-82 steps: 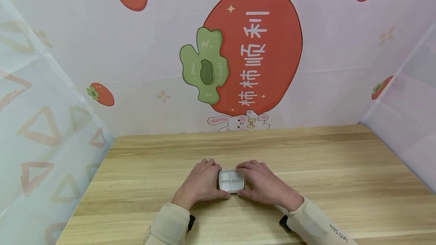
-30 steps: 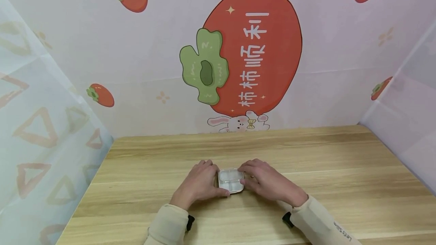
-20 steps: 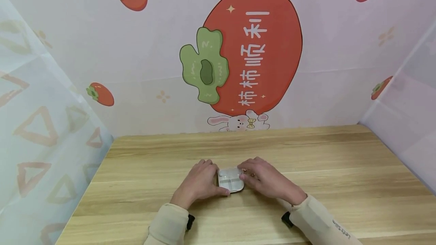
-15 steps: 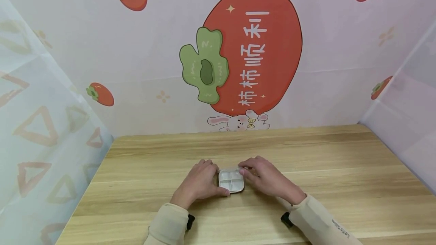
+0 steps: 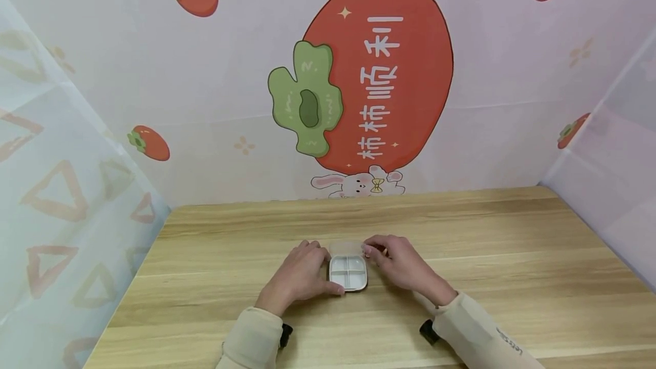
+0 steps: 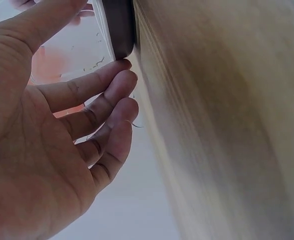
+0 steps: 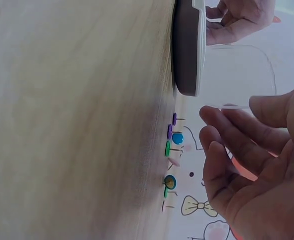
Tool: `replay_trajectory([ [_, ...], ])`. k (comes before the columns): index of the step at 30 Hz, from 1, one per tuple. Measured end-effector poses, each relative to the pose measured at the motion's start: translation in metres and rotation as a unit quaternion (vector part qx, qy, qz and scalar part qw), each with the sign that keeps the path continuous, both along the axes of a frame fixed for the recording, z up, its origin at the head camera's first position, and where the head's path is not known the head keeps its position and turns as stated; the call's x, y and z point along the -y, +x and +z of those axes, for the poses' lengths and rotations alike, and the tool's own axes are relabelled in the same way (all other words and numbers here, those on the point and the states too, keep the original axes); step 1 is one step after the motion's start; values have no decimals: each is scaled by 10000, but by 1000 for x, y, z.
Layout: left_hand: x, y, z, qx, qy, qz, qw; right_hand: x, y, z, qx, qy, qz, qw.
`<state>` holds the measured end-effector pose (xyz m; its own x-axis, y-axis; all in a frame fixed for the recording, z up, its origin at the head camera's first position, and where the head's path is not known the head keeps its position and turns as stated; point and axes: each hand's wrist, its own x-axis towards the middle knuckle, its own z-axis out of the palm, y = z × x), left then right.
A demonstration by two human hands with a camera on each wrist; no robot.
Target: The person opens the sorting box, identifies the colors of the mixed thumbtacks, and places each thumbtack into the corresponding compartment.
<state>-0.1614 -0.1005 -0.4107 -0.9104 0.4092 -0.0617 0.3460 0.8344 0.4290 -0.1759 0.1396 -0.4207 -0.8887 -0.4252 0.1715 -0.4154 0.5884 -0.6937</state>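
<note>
A small pill box (image 5: 348, 273) with a white inside split by crossed dividers stands on the table. Its clear lid (image 7: 237, 72) is swung up from the white rim, standing upright at the far side. My left hand (image 5: 302, 272) grips the box by its left side, thumb at the near edge and fingers at the far left corner. In the left wrist view, fingertips meet the dark brown outer wall (image 6: 119, 30). My right hand (image 5: 402, 262) is at the lid's right edge, thumb and index finger pinching it; the other fingers (image 7: 214, 165) are bent beside it.
Several small coloured thumbtacks (image 7: 169, 148) lie on the table beyond the box in the right wrist view; the right hand covers them in the head view. The wooden table (image 5: 230, 232) ends at a printed backdrop (image 5: 215, 84).
The clear lid, lying flat over the compartments at first, has been lifted and swung back. The right hand moved from the box's right side towards its far right corner. The left hand stayed nearly still.
</note>
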Motion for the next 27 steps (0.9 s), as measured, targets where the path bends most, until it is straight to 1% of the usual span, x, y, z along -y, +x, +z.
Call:
replay_trajectory([
  [8,1,1,0,5,90,-109,9999,0,-1,1,258,-105,-369,9989],
  [12,1,0,-1,-21,97,-139,9999,0,0,1,278,-144,-486,9983],
  [19,1,1,1,-122,-37,-157,9998,1,0,1,224,-140,-486,9985],
  [23,3,2,5,-212,-101,-115,9997,2,-1,1,276,-81,-527,9982],
  [27,6,2,10,-311,-55,-71,9995,0,-1,4,290,-65,-517,9982],
])
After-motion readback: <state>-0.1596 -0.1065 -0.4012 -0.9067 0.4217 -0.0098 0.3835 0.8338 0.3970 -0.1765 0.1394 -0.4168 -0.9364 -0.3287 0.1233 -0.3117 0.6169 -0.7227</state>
